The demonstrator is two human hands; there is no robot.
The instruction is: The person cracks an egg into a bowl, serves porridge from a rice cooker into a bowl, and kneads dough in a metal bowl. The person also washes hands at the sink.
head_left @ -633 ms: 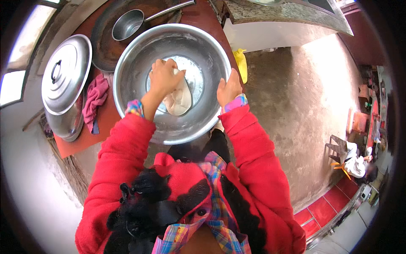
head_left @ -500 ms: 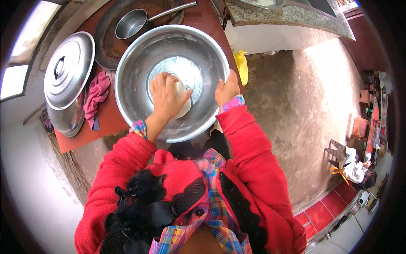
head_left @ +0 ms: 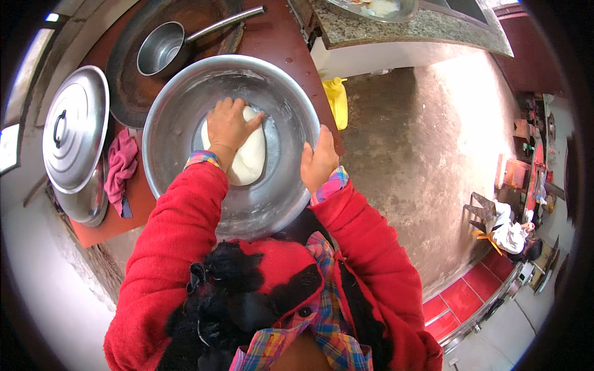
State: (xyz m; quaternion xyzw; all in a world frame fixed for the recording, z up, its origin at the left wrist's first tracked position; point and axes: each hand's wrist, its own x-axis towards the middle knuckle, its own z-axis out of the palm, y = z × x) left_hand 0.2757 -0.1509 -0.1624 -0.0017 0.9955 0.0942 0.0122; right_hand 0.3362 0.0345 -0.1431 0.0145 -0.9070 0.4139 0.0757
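Observation:
A smooth white lump of dough [head_left: 249, 157] lies on the floor of a wide metal basin [head_left: 176, 154]. Pressed onto the dough's upper left part, my left hand [head_left: 228, 127] curls its fingers over the far edge, with the thumb spread to the right. My right hand [head_left: 320, 161] grips the basin's right rim, thumb on the inside and fingers over the outside. Pale smears of flour or dough mark the basin's inner wall. Part of the dough is hidden under my left hand.
On the red table [head_left: 281, 46] are a saucepan [head_left: 161, 49] on a round dark griddle [head_left: 124, 93], a pink cloth [head_left: 120, 164] and a domed metal lid [head_left: 74, 130]. Beyond the table's right edge are a yellow jug [head_left: 336, 102] and a stone counter [head_left: 371, 31]. A person [head_left: 510, 232] sits far right.
The dough now shows as a longer, larger lump under my left hand, whose fingers curl over it. My right hand stays on the rim. The whole view has shifted slightly.

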